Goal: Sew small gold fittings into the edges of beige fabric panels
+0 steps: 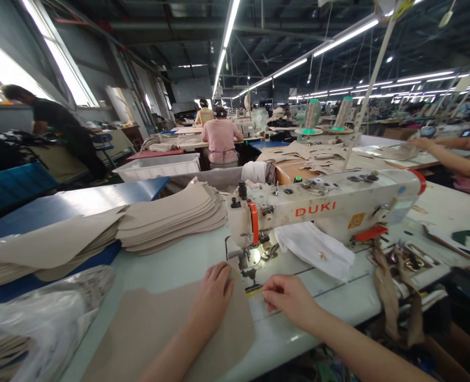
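Note:
My left hand (215, 293) lies with its fingers flat on a beige fabric piece (171, 323), just in front of the sewing machine's needle area. The top edge of that fabric comes close to the presser foot (251, 257). To the right of the fabric, my right hand (286, 297) is closed in a pinch above the machine bed. Whatever sits between those fingertips, if anything, is too small to make out. The white sewing machine (318, 204) bears orange lettering. A white cloth (316, 248) hangs over the bed beneath its arm.
Stacked beige fabric pieces (171, 215) and a second stack (48, 246) lie left of the machine. Clear plastic wrap (60, 307) is at the lower left. A small parts tray (414, 262) and hanging straps (388, 297) are at right. Co-workers sit farther off.

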Tool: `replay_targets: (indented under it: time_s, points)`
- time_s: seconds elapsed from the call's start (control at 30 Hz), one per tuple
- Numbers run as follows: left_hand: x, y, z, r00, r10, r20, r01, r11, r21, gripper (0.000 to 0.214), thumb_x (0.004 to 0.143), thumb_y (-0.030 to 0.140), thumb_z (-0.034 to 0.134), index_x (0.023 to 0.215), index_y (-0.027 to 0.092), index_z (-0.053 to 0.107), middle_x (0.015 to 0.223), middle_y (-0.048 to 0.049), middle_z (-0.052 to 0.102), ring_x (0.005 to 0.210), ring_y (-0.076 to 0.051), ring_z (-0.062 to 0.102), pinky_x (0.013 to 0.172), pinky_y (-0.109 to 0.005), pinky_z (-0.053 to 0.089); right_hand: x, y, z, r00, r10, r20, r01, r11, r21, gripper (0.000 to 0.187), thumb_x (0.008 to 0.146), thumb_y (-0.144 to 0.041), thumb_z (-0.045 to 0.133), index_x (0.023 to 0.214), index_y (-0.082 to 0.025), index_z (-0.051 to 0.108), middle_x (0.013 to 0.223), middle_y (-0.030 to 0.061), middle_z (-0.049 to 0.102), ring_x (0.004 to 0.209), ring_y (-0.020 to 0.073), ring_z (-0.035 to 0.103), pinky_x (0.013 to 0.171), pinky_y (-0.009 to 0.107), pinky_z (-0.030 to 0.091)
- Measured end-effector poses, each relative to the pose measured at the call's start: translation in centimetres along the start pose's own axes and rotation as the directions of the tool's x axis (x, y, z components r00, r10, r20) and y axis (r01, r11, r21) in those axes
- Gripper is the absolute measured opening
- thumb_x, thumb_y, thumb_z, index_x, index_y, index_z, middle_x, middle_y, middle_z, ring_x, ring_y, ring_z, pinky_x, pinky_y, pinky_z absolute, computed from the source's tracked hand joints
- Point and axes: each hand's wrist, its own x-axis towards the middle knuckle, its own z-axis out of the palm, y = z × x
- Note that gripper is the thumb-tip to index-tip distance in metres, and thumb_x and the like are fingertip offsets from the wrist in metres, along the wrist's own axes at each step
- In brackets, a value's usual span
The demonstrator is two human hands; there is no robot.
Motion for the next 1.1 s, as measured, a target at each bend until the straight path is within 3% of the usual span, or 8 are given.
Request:
replay_targets:
  time_s: [0.13, 0.33, 0.43, 0.57, 0.8, 0.97, 1.1]
  points:
    - [-0.8, 1.2, 0.6, 1.000, 0.005, -0.016, -0.004, 1.000, 0.024, 0.027, 0.087, 0.022, 0.044, 0.110, 0.016, 0.056, 0.112, -0.0115, 0.060, 0.108, -0.028, 0.053, 0.095, -0.047, 0.046, 3.5, -0.5, 1.2, 0.996, 0.085, 0.024, -0.084, 0.995, -0.053, 0.013, 0.068, -0.012, 0.056, 0.057, -0.019, 0.057, 0.050, -0.0048, 0.057, 0.046, 0.0114, 0.057, 0.049, 0.022, 0.046]
    - [-1.3, 0.8, 0.8, 0.999, 0.003, -0.038, -0.003, 1.000, 0.001, 0.031, 0.087, 0.024, 0.044, 0.116, 0.015, 0.050, 0.112, -0.0127, 0.060, 0.109, -0.028, 0.053, 0.094, -0.049, 0.046, 6.7, -1.1, 2.9, 0.986, 0.142, 0.085, -0.130, 0.983, -0.130, 0.020, 0.068, -0.007, 0.056, 0.052, -0.019, 0.055, 0.043, -0.0050, 0.055, 0.039, 0.0113, 0.056, 0.041, 0.020, 0.044]
    - [-1.2, 0.6, 0.7, 0.998, 0.025, -0.058, -0.026, 0.999, -0.024, 0.028, 0.087, 0.023, 0.045, 0.113, 0.017, 0.052, 0.112, -0.0112, 0.061, 0.108, -0.027, 0.055, 0.093, -0.046, 0.048, 7.2, -1.4, 2.9, 0.977, 0.177, 0.118, -0.158, 0.975, -0.157, 0.021, 0.070, -0.008, 0.058, 0.052, -0.019, 0.054, 0.042, -0.0054, 0.054, 0.036, 0.0103, 0.055, 0.039, 0.019, 0.043]
    - [-0.4, 0.6, 0.6, 0.985, 0.118, -0.124, -0.121, 0.993, -0.012, 0.017, 0.088, 0.022, 0.044, 0.094, 0.020, 0.060, 0.097, -0.0071, 0.065, 0.092, -0.022, 0.060, 0.082, -0.038, 0.054, 7.9, -1.7, 2.6, 0.956, 0.239, 0.171, -0.205, 0.960, -0.193, 0.022, 0.071, -0.008, 0.059, 0.053, -0.017, 0.052, 0.042, -0.0056, 0.055, 0.034, 0.0087, 0.054, 0.037, 0.016, 0.042]
    - [1.0, 1.0, 0.7, 0.947, 0.287, -0.144, -0.272, 0.955, 0.117, 0.023, 0.090, 0.015, 0.041, 0.077, 0.019, 0.059, 0.078, -0.0043, 0.065, 0.076, -0.019, 0.060, 0.070, -0.031, 0.054, 8.4, -2.0, 2.3, 0.936, 0.280, 0.211, -0.225, 0.941, -0.253, 0.023, 0.076, -0.005, 0.054, 0.056, -0.016, 0.052, 0.044, -0.0062, 0.055, 0.035, 0.0065, 0.054, 0.034, 0.013, 0.041]
    - [1.3, 1.1, 1.0, 0.949, 0.296, -0.112, -0.282, 0.951, 0.123, 0.021, 0.087, 0.011, 0.042, 0.074, 0.017, 0.058, 0.076, -0.0054, 0.065, 0.074, -0.019, 0.059, 0.069, -0.033, 0.053, 8.5, -2.2, 2.2, 0.939, 0.272, 0.209, -0.198, 0.927, -0.318, 0.020, 0.076, -0.006, 0.053, 0.058, -0.016, 0.053, 0.046, -0.0052, 0.057, 0.037, 0.0080, 0.056, 0.037, 0.014, 0.043]
    - [1.5, 1.0, 1.0, 0.953, 0.293, -0.081, -0.283, 0.952, 0.114, 0.021, 0.085, 0.009, 0.043, 0.072, 0.018, 0.056, 0.075, -0.0046, 0.064, 0.073, -0.019, 0.059, 0.068, -0.032, 0.053, 8.2, -1.8, 2.2, 0.961, 0.197, 0.192, -0.107, 0.911, -0.397, 0.016, 0.079, -0.012, 0.053, 0.065, -0.016, 0.057, 0.054, -0.0028, 0.062, 0.044, 0.0101, 0.061, 0.042, 0.016, 0.045]
